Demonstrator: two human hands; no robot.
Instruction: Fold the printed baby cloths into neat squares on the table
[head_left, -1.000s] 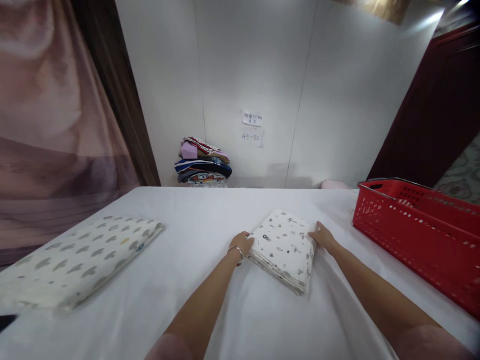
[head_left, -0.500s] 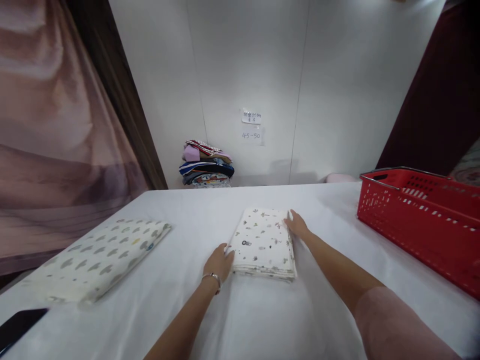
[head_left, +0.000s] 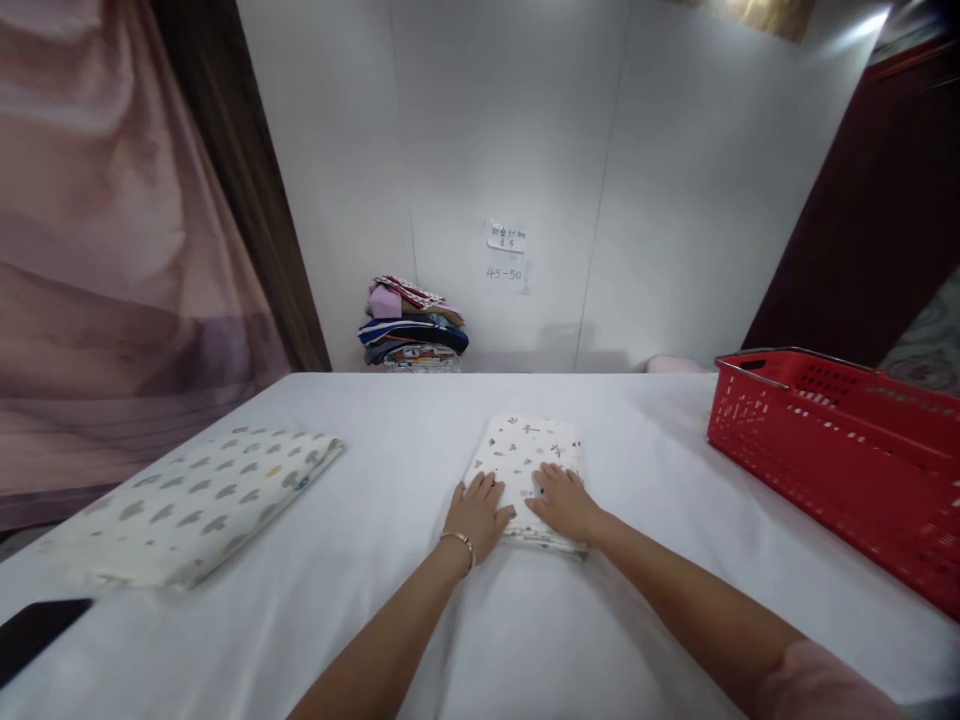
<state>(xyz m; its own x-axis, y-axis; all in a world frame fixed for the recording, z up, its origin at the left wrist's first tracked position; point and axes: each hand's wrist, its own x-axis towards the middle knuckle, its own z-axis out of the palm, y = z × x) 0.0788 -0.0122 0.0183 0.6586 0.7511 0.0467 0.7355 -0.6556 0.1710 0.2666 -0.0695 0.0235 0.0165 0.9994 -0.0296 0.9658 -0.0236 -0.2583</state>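
Observation:
A white printed cloth (head_left: 525,445), folded into a thick rectangle, lies flat on the white-covered table (head_left: 390,480) in front of me. Its folded layers show along the near edge. My left hand (head_left: 477,512), with a bracelet at the wrist, rests flat on the cloth's near left part, fingers spread. Across from it, my right hand (head_left: 564,500) lies palm down on the near right part, fingers outstretched. Neither hand grips the cloth; both cover some of its print.
At the left lies another folded cloth (head_left: 202,500) with grey cloud-like shapes. A dark flat object (head_left: 37,632) sits at the near left. On the right stands a red plastic basket (head_left: 840,450). Stacked fabrics (head_left: 412,325) rise behind the table, by the wall signs (head_left: 507,255).
My right hand has moved from the cloth's far right edge to its near right top. My left hand has shifted from the left edge onto the cloth, and its fingers have spread.

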